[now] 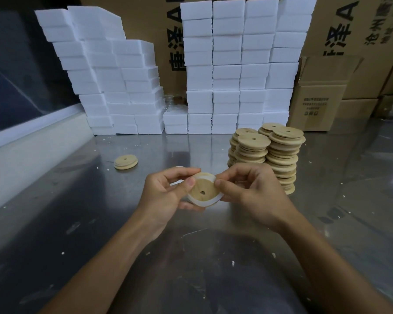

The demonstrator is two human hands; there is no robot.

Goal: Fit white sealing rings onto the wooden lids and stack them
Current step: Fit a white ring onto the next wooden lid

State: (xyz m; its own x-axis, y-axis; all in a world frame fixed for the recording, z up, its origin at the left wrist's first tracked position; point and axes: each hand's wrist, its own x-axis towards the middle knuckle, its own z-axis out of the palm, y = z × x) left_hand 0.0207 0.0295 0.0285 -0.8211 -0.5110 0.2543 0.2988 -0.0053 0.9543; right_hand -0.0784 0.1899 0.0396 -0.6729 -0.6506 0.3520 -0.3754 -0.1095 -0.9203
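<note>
A round wooden lid (202,189) with a small hole in its middle is held above the surface (77,223), near the centre of the view, its flat face turned toward the camera. A white sealing ring (210,201) runs around its rim, showing most along the lower and right edge. The left hand (166,193) grips the lid from the left, thumb on the face and fingers (186,172) curled over the top edge. The right hand (252,191) pinches the ring at the lid's upper right edge with thumb and forefinger.

Just beyond the right hand, stacks of lids (268,152) stand close together on the surface, some leaning a little. A single lid (126,162) lies flat on the surface, farther off to the left and well apart from the stacks.

At the far edge of the surface, white foam blocks (225,71) are piled in tall columns. Behind and to the right of them stand cardboard boxes (320,96) with printed characters
</note>
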